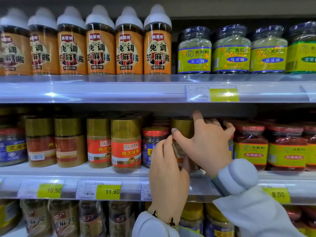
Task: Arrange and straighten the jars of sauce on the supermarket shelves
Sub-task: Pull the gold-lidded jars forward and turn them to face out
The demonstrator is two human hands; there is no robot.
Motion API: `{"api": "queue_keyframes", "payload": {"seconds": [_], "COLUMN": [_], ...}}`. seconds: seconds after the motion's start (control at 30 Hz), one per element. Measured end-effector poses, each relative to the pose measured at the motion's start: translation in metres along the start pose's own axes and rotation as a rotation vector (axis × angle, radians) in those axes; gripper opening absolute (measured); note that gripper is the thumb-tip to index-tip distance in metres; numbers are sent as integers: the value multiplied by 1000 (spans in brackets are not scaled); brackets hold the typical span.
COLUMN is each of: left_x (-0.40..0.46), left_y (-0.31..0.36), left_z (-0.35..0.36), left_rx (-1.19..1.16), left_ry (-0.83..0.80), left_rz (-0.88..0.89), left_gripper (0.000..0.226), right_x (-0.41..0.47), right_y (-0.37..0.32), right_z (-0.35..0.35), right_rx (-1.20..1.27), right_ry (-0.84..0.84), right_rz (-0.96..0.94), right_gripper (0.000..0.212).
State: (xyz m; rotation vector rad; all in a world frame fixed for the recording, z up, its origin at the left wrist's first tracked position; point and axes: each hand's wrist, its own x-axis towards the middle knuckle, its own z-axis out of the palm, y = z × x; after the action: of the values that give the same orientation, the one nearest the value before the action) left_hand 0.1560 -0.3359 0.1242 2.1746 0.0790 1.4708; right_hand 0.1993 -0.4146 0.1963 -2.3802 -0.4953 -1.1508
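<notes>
A gold-lidded jar of sauce (182,127) stands on the middle shelf (85,171), gripped by both hands. My left hand (166,166) wraps its lower left side; my right hand (207,144) holds the lid and right side, index finger raised. The jar's label is mostly hidden behind my fingers. To its left stand a red-lidded blue-label jar (151,139) and several gold-lidded jars with orange labels (126,144). To the right are red-lidded jars with yellow labels (250,147).
The top shelf carries orange sesame-sauce bottles with white caps (157,43) and green-labelled jars (195,52). The bottom shelf holds more jars (65,218). Price tags (108,191) line the shelf rails. The shelf above sits close over the jar lids.
</notes>
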Motion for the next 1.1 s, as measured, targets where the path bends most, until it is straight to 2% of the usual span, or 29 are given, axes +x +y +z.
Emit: {"api": "queue_keyframes", "payload": {"seconds": [0.33,0.67,0.83,1.1], "left_x": [-2,-4,-6,-4], "left_y": [0,2,4,12], "left_z": [-7,-12,-8,6], "left_rx": [-63,-158,-199,-117], "left_ry": [-119,-155,-118,-52], "left_rz": [-53,-66,-71,-120], "left_gripper": [80,84,82,75], "right_x": [-21,-32,-36,-35], "right_y": [7,9,8,8], "right_z": [-4,-10,-10,-13], "right_rx": [184,353,382,386], "right_ry": [224,270,259,244], "right_rz": [-91,-167,-154,-151], "right_gripper": [50,48,51,51]}}
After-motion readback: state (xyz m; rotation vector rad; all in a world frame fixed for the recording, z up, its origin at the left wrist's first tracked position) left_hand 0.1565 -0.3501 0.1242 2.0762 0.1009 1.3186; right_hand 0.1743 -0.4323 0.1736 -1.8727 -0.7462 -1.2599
